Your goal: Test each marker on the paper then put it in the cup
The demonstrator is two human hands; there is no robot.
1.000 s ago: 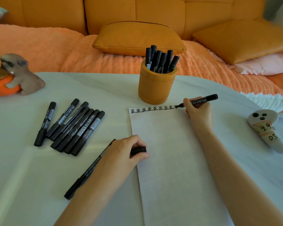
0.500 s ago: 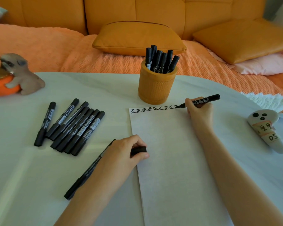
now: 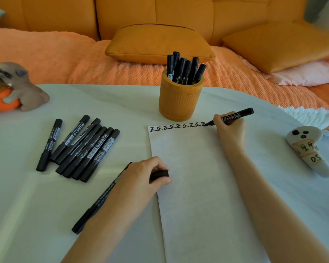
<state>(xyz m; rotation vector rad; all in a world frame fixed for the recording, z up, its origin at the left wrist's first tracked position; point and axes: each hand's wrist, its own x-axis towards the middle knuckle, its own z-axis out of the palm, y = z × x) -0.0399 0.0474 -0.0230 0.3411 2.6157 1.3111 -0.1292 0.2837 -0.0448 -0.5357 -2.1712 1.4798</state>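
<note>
- White, smooth tabletop (image 3: pixel 122 103) fills the foreground, with an orange sofa (image 3: pixel 179 12) and its knitted throw behind.
- A round, ribbed ochre cup (image 3: pixel 180 103) stands just beyond the top edge of the paper (image 3: pixel 198 186). It holds a bunch of black capped markers (image 3: pixel 182 70), upright and leaning.
- Seven more loose markers (image 3: pixel 84 149) lie side by side on the table, left of the sheet.
- The right hand (image 3: pixel 230 130) has its fingers curled round an uncapped marker (image 3: pixel 234 116), whose tip touches the right end of the inked row of characters on the paper.
- The left hand (image 3: pixel 142 179) rests at the sheet's left edge and pinches a black cap (image 3: pixel 160 174) between thumb and curled fingers.
- Another long marker (image 3: pixel 95 205) lies slanted beneath that wrist; I cannot tell whether the hand grips it.
- Compared with half a second ago, the row of characters runs slightly further right, and both hands have barely shifted.
</note>
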